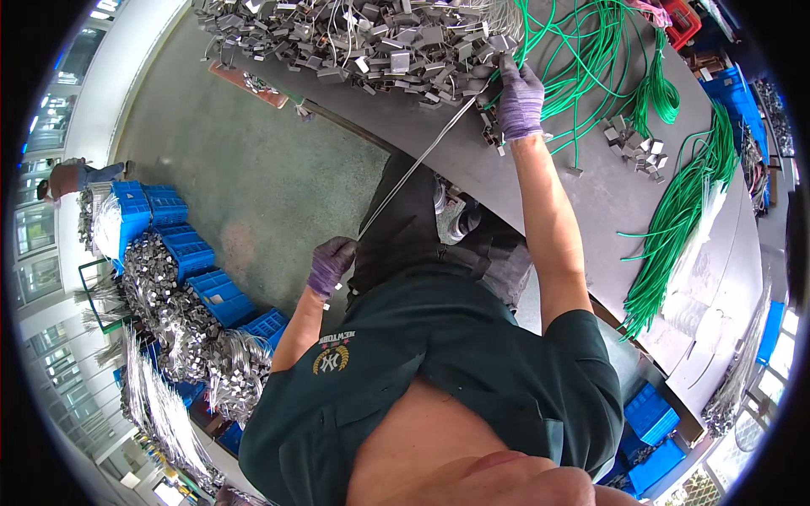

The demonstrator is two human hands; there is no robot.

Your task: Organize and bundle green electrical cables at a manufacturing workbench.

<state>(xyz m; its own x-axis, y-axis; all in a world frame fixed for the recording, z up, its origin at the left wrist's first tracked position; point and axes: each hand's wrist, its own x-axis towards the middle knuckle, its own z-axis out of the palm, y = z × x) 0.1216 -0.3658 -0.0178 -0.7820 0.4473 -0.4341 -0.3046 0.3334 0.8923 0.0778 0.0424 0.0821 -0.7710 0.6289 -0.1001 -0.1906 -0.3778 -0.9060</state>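
Now a thin silvery wire (413,169) runs taut from the left hand (331,263), grip pinched on its 7 o'clock end, up toward 1 o'clock to the right hand (519,97), closed on it at the desk (607,194) heap of metal clips (380,42).

left hand (330,264) and right hand (518,99) pull a thin wire (413,169) taut from the clip pile (371,42).
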